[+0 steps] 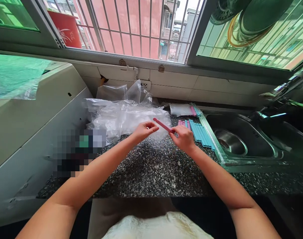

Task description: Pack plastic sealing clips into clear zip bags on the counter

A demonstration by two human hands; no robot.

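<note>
Speckled stone is forming the desk (151, 172), running beneath a barred window (131, 31) and a tiled wall (171, 81). At far left, a pale casing (54, 103) is standing, greenish film (14, 76) covering part of its top, and a red bucket (66, 31) is showing by the bars. Next, clear plastic bags (116, 114) are lying in a crumpled heap near the wall. The left hand (144, 130) is curving in front of them, thumb and index finger bending toward each other; I cannot tell whether their tips are meeting or pinching clear film. Just beside it, a pink strip (161, 124) is slanting up and leftward from the right hand (183, 136), whose fingers are clamping its lower end. Beyond that hand, blue strips (202, 134) are lying side by side, pink pieces (188, 124) showing toward the row's left. A pale packet (180, 109) is resting behind them. Farther right, a steel sink (256, 146) is sitting in the desk, a faucet (278, 92) reaching in above.
</note>
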